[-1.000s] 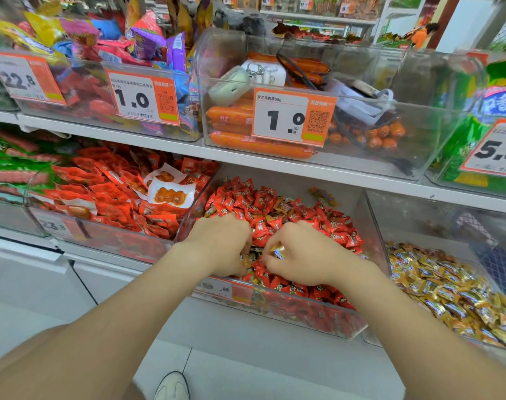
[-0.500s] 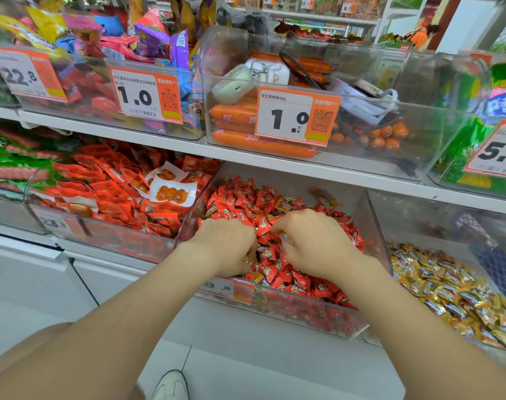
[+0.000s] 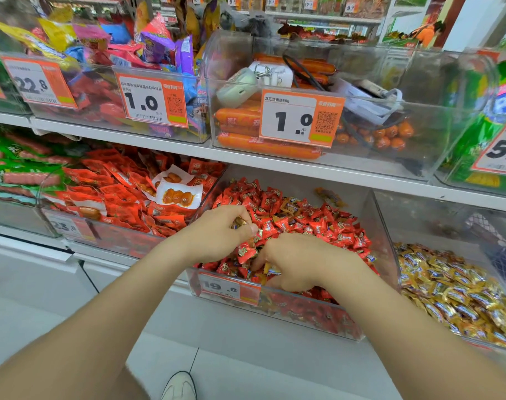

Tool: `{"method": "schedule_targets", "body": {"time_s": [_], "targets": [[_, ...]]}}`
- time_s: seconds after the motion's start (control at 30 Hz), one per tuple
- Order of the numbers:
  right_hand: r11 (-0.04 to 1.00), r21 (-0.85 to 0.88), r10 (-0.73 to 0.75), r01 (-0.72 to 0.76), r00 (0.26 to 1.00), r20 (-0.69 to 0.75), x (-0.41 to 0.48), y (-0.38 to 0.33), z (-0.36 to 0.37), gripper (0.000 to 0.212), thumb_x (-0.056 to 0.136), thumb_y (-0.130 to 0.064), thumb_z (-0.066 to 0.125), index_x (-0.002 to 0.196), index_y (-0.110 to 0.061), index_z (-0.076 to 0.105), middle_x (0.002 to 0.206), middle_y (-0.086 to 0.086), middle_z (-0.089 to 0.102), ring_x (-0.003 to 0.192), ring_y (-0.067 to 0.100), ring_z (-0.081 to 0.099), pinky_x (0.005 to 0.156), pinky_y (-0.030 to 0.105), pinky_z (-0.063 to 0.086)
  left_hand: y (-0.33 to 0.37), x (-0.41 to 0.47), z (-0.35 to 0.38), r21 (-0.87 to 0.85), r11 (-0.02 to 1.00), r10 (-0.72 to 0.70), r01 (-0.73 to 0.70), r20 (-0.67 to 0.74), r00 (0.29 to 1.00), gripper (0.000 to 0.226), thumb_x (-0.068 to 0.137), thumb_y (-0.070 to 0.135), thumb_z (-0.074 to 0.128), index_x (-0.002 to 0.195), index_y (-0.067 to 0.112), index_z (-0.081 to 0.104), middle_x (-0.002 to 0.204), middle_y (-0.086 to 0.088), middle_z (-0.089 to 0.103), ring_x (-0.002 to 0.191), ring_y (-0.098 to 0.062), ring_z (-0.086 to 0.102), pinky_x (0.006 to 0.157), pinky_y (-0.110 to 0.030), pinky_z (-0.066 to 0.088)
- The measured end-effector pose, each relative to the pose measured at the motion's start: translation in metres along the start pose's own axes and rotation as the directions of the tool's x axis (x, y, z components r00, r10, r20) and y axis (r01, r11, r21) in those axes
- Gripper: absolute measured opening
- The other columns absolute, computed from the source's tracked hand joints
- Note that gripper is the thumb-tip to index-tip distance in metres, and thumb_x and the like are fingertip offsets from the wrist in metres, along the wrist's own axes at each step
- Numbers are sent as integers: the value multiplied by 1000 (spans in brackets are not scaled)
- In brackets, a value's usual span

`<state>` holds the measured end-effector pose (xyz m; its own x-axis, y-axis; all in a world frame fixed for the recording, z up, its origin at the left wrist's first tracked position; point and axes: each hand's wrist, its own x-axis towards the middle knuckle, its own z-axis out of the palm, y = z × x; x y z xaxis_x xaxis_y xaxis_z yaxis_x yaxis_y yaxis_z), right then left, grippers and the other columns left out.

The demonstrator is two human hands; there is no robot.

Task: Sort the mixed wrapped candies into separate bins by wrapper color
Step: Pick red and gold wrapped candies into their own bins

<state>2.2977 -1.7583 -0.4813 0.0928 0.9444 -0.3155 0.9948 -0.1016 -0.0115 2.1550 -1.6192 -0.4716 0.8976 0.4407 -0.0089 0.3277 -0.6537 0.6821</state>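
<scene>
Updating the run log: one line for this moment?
left hand: grips gold candies | right hand: fingers in red candy bin

The right hand (image 3: 292,262) is sinking its fingertips into the red candies (image 3: 312,223) near the front wall of the middle bin (image 3: 378,235); whether they are pinching anything cannot be told. The left hand (image 3: 217,232) is curling around a gold-wrapped candy (image 3: 239,222), covering most of it. The gold candies (image 3: 453,287) are running off the right edge. The front price tag (image 3: 228,288) is showing blurred print. The bottom edge is cutting the white shoe (image 3: 179,385).
</scene>
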Motion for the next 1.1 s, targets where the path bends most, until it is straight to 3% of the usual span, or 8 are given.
{"method": "schedule_targets", "body": {"time_s": [0.13,0.23,0.43,0.6,0.67,0.73,0.87,1.1], "targets": [[1000,-2,29,-29,999,35,1,2,-1,37,96,-44,72,128,-27,67,83,-9,54,90,23,59,72,36,50,-3,4,-1,-98,992,-84,78,-63,994,20,102,48,61,97,29,66,86,-2,68,73,-23,66,66,-31,49],[986,168,-8,10,1000,-11,-9,8,-1,25,95,-46,73,117,-33,71,97,-10,65,94,18,61,81,37,53,-1,7,-1,-190,973,-146,130,-78,986,24,103,45,60,99,22,65,60,7,49,43,-6,42,49,-24,36],[860,510,141,7,958,-251,-34,28,-9,15,96,-48,72,93,-34,69,65,-2,70,52,5,59,56,16,38,11,0,1,-227,969,-131,100,-129,983,19,109,32,53,107,21,68,66,5,51,35,-2,40,40,-17,34],[750,661,305,-3,889,-342,-49,35,-5,11,100,-41,68,93,-33,67,49,0,58,41,15,48,48,26,39,25,-9,10,-96,995,-33,37,45,998,26,107,40,55,120,23,68,63,5,53,44,-9,46,45,-23,37],[697,717,347,7,872,-345,-52,35,-4,11,101,-41,67,94,-33,67,48,-1,52,41,16,42,45,25,34,32,-11,15,-99,995,-16,29,129,991,33,105,45,57,132,27,64,119,-4,55,55,-7,64,52,-22,51],[628,778,365,21,875,-318,-56,33,-4,10,102,-39,66,97,-31,67,51,1,48,40,16,35,43,23,29,39,-13,19,-150,989,5,12,112,994,21,104,47,59,121,37,66,93,-9,72,60,-9,66,60,-26,56],[573,819,397,36,862,-316,-64,31,-3,14,104,-37,63,97,-24,65,62,5,60,41,14,36,41,22,31,41,-7,26,-224,975,25,-8,75,997,19,105,45,58,107,32,72,61,7,50,54,-18,38,47,-31,32],[564,823,434,70,822,-368,-79,36,-4,24,107,-37,59,92,-19,63,70,4,69,40,8,42,42,19,34,54,-2,31,-410,908,-29,84,137,990,18,105,40,59,101,28,72,76,-6,43,57,-12,34,51,-29,29]]}}
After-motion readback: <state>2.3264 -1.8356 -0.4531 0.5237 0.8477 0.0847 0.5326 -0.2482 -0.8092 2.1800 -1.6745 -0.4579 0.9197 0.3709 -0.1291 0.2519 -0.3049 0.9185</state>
